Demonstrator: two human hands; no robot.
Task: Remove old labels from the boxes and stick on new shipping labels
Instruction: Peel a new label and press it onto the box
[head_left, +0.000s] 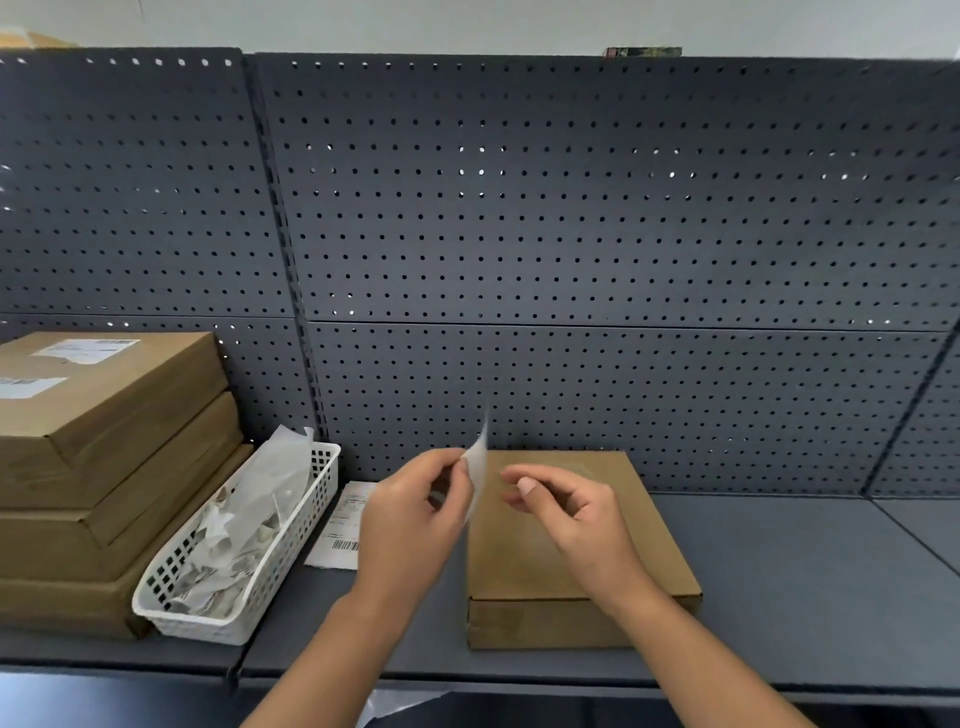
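Grey shelf (779, 571), pegboard (571, 208) back, cardboard box (519, 566), L hand (410, 519) pinching label (479, 457), R hand (576, 514) relaxed

- Dark grey shelf (779, 571) backed by pegboard, its right part bare.
- Stack of flat cardboard boxes (78, 587) at the left end.
- White mesh basket (291, 561) of paper scraps just beside the stack, leaning against it.
- Printed label sheet (340, 530) lying flat between basket and middle box.
- Single flat cardboard box (524, 566) mid-shelf, reaching the front edge.

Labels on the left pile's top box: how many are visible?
2: far label by its back edge; near label cut by the picture's left side. Others may be hidden.
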